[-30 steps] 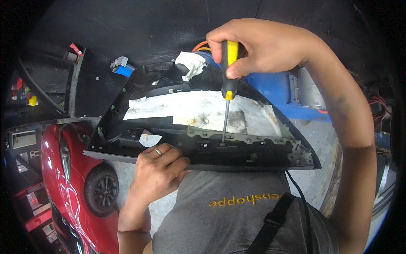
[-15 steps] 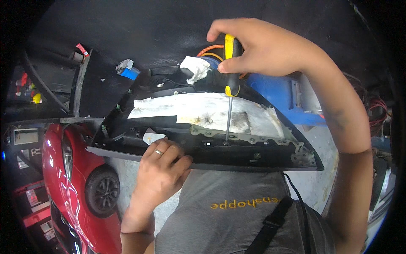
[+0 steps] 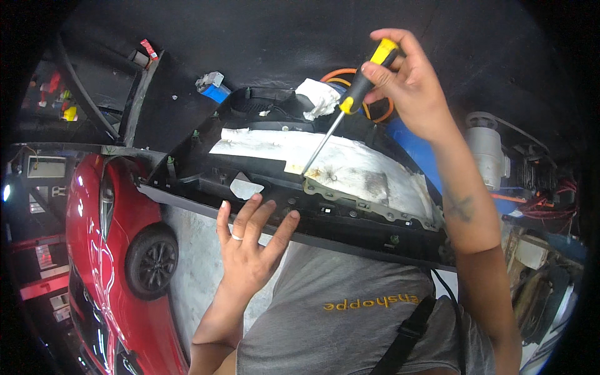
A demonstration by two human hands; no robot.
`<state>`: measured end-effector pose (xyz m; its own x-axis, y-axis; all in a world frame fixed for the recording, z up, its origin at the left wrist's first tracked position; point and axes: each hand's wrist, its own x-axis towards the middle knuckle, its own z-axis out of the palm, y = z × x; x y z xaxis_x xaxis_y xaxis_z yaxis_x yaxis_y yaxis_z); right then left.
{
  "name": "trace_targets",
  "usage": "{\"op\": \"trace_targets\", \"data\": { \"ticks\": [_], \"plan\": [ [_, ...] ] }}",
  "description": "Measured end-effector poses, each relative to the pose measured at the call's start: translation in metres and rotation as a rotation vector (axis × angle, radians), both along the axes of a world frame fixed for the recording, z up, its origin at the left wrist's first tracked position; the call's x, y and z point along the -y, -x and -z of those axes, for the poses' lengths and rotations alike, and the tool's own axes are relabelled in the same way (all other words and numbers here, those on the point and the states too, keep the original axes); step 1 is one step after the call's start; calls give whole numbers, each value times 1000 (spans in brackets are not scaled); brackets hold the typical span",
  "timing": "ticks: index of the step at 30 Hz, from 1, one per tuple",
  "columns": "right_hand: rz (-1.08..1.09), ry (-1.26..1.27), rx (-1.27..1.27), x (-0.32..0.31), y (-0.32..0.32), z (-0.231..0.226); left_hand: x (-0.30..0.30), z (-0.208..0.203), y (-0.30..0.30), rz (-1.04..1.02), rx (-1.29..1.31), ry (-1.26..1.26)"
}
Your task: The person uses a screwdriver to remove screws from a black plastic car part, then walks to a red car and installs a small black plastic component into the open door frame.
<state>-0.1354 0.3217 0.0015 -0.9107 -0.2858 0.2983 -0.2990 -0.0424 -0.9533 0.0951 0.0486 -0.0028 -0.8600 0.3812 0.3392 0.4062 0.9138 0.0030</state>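
Observation:
A black car door panel [image 3: 206, 170] lies across in front of me, its inner side up, with a stained white liner sheet [image 3: 375, 169] on it. Along the sheet's near edge runs a grey-green bracket strip [image 3: 350, 201]. My right hand [image 3: 409, 87] grips a yellow-and-black screwdriver [image 3: 359, 87]. The tool leans, its tip down at the left end of the bracket; whether it sits in a screw is too small to tell. My left hand [image 3: 253, 244] rests with spread fingers on the panel's near edge, just below a small white patch [image 3: 246, 187].
A red car [image 3: 119, 231] stands at the left. Beyond the panel are a crumpled white cloth [image 3: 319, 99], a blue-and-grey object [image 3: 214, 87] and an orange hose [image 3: 340, 74]. A blue tank [image 3: 415, 147] and a silver cylindrical motor [image 3: 484, 150] stand at the right.
The screwdriver has gone from upright at the bracket's middle to tilted, its tip now at the bracket's left end. My left hand's fingers have spread from a curled hold.

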Motion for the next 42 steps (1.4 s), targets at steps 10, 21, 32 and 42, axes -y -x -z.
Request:
{"op": "trace_targets", "data": {
  "ticks": [10,21,32,42],
  "plan": [
    [-65,-134,6,12,-6,-5,8,3,2,26,-5,-71],
    [-166,-124,-108,30,9,3,12,7,3,45,-12,-101],
    [-186,-178,-70,27,14,-8,10,3,3,29,-22,-128],
    [-177,-232,-54,28,10,-14,10,4,4,32,-27,-129]
  ]
}}
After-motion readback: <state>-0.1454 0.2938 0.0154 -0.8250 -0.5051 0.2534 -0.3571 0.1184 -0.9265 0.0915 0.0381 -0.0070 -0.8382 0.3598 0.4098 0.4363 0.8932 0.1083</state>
